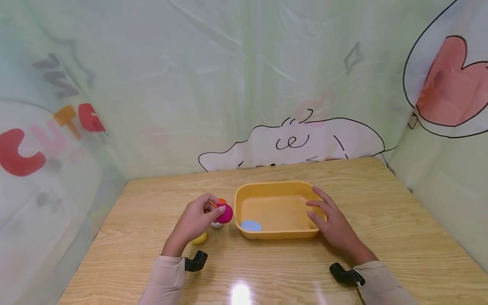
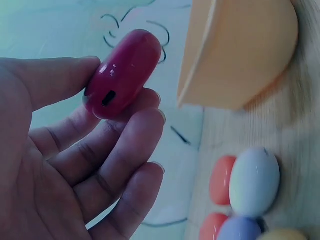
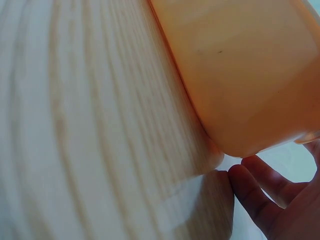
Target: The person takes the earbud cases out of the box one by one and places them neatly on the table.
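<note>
In the head view my left hand (image 1: 196, 218) pinches a glossy magenta rounded disc (image 1: 225, 214) between thumb and fingers, just left of the yellow tray (image 1: 282, 234). The left wrist view shows a small dark slot in the edge of this magenta disc (image 2: 125, 75). Inside the tray, at its front left corner, lies a light blue disc (image 1: 251, 225). My right hand (image 1: 335, 226) is at the tray's right side, its fingers spread over the rim. Whether those fingertips touch the tray I cannot tell.
Left of the tray lie more glossy rounded pieces: an orange one (image 1: 221, 201), a white one (image 1: 216, 225) and a yellow one (image 1: 199, 239). A purple piece (image 2: 240, 229) shows in the left wrist view. Behind the wooden table (image 1: 267, 267) hangs a printed curtain (image 1: 228, 84).
</note>
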Motion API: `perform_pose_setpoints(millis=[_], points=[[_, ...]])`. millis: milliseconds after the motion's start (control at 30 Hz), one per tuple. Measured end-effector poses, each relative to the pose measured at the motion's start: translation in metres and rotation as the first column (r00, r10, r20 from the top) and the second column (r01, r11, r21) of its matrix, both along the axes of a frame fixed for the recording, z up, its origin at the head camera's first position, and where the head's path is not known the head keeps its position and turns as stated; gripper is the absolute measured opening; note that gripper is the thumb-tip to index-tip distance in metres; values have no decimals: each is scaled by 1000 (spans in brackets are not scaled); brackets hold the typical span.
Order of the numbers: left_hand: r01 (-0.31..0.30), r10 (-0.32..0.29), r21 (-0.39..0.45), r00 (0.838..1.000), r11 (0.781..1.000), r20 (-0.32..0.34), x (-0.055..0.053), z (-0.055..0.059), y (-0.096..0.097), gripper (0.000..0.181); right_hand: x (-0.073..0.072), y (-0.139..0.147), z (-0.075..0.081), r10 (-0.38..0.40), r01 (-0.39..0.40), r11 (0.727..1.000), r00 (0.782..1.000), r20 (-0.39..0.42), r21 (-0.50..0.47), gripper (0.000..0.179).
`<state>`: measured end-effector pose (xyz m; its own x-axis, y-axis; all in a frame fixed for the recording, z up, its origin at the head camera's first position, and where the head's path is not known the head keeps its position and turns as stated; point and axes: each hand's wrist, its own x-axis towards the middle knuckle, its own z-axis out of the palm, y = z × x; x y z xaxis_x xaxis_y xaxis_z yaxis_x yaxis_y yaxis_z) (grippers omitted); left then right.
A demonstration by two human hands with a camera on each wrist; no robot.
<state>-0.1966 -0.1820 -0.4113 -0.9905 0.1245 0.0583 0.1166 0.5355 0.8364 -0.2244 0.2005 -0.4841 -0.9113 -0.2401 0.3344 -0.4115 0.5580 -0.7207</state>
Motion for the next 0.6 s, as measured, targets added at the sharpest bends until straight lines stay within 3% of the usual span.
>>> perform_pose_setpoints(millis=[400,600], points=[[-26,28,-73,999,997,31,12,-29,-18,15,-1,0,-1,4,-4,1000,1000,-20,2,28],[-47,50,-134,999,990,19,17,-35,-22,15,0,-2,0,5,-5,1000,1000,-30,4,28]])
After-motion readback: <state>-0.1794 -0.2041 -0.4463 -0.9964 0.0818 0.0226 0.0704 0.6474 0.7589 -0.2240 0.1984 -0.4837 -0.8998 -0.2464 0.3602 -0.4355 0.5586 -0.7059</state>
